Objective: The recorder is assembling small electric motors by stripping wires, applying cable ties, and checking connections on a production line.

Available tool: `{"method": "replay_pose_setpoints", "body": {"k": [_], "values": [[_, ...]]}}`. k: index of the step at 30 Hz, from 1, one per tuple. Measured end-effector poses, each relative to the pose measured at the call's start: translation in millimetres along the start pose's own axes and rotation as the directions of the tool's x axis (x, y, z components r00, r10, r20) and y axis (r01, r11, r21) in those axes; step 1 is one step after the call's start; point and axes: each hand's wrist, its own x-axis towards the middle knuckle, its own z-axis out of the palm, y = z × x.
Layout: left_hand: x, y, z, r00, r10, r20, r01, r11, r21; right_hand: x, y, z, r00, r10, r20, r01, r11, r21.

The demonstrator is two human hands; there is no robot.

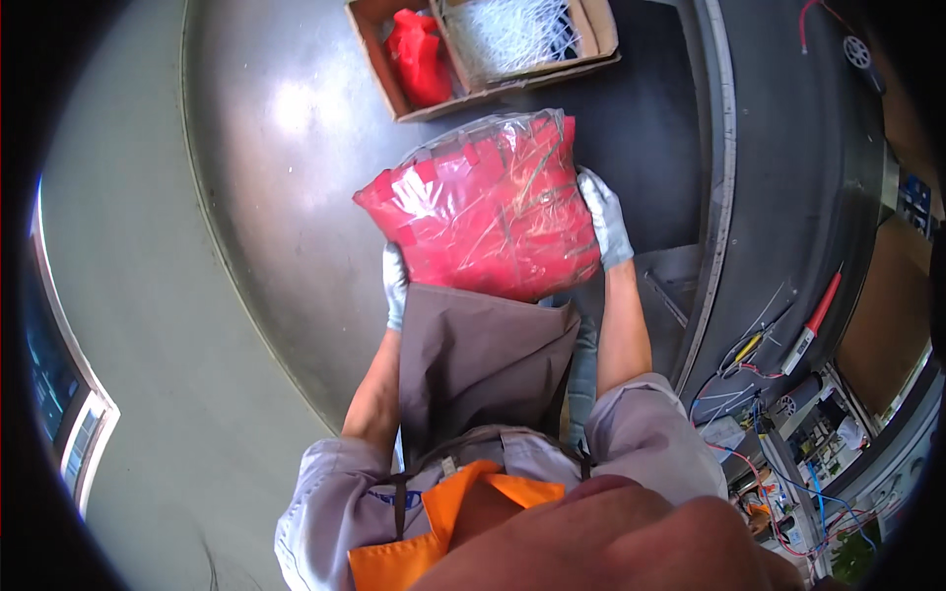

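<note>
A clear plastic bag (pixel 483 222) packed with red pieces is held up between two hands in pale gloves, in front of the person's body and on the near side of a cardboard box (pixel 507 91). The left hand (pixel 394 281) grips the bag at its lower left edge, its fingers partly hidden behind the plastic; the right hand (pixel 605 222) presses along the right side, fingers closed against the bag and pointing away from the body. The plastic is wrinkled and shiny, and what kind of pieces it holds cannot be told. The box sits on a grey surface (pixel 286 167) and has two compartments: red items (pixel 421 59) lie in the left one, a heap of thin whitish strips (pixel 517 37) in the right. The bag's lower edge overlaps the top of a dark grey apron (pixel 483 345) in view; contact there is unclear.
</note>
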Motion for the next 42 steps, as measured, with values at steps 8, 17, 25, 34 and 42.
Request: {"method": "replay_pose_setpoints", "body": {"k": [8, 17, 25, 34, 42], "values": [[95.1, -63.5, 62.9, 0.731, 0.582, 0.356, -0.252, -0.254, 0.934, 33.4, -7.7, -24.8, 0.879, -0.475, 0.044, 0.212, 0.307, -0.928], [22.4, -127.6, 192.1, 0.834, 0.337, 0.438, 0.040, -0.827, 0.561, -110.0, -231.8, -68.5, 0.522, -0.841, 0.142, 0.452, 0.131, -0.883], [31.5, -128.4, 206.2, 0.892, 0.323, 0.317, 0.141, -0.864, 0.484, -54.1, -225.3, -136.8, 0.504, -0.857, 0.108, 0.214, 0.003, -0.977], [27.3, -109.1, 302.5, 0.998, -0.005, 0.057, -0.011, -0.994, 0.113, -55.2, -232.1, -137.0, 0.523, -0.852, 0.012, 0.180, 0.097, -0.979], [225.1, -113.3, 442.2, 0.865, -0.355, -0.356, -0.447, -0.866, -0.224, -65.9, -222.1, -142.3, 0.584, -0.812, -0.019, 0.019, 0.036, -0.999]]}}
